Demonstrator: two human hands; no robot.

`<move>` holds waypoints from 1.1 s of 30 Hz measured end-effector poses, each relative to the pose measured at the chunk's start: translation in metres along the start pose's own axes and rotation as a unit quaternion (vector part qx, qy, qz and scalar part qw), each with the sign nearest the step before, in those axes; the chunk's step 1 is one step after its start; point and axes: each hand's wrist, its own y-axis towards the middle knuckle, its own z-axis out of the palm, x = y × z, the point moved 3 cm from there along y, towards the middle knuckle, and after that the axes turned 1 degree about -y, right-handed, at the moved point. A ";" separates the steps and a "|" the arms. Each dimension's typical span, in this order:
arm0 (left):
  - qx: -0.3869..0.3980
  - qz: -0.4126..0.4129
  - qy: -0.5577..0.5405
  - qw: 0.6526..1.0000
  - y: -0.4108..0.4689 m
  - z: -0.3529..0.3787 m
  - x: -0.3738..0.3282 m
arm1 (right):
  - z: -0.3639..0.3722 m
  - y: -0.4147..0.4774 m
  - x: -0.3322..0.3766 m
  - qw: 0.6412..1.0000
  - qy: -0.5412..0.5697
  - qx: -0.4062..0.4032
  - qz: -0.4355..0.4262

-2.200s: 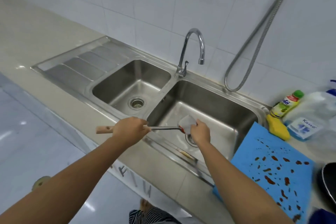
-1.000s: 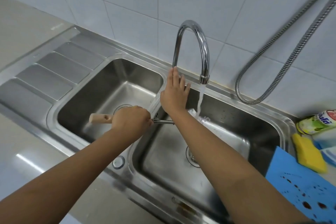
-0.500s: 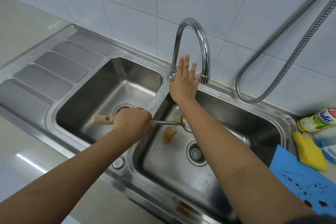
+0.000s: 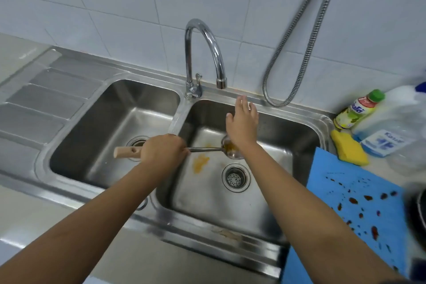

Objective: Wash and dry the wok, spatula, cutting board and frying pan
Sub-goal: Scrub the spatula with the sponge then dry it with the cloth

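Note:
My left hand (image 4: 162,151) grips the wooden handle of a metal spatula (image 4: 202,150), held level across the divider of the double sink. The spatula's blade carries orange residue and lies partly under my right wrist. My right hand (image 4: 243,122) hovers flat with straight fingers over the right basin (image 4: 288,145), below the tap spout, holding nothing. A blue cutting board (image 4: 350,203) spotted with dark red stains lies on the counter at the right. A dark pan's rim (image 4: 416,210) shows at the right edge.
A chrome tap (image 4: 202,53) stands behind the divider with no water running. An orange smear (image 4: 200,162) marks the right basin's floor by the drain (image 4: 235,177). A yellow sponge (image 4: 349,151), a green-capped soap bottle (image 4: 359,108) and a plastic jug (image 4: 396,129) sit at the right. A metal hose (image 4: 306,53) hangs on the wall.
The water stopped running. My right hand came off the tap lever and dropped back to the right, over the right basin. The left hand has kept hold of the spatula.

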 end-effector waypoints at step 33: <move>-0.079 0.096 -0.056 0.991 0.020 0.017 -0.098 | -0.084 -0.042 -0.211 0.949 -0.049 -0.153 0.270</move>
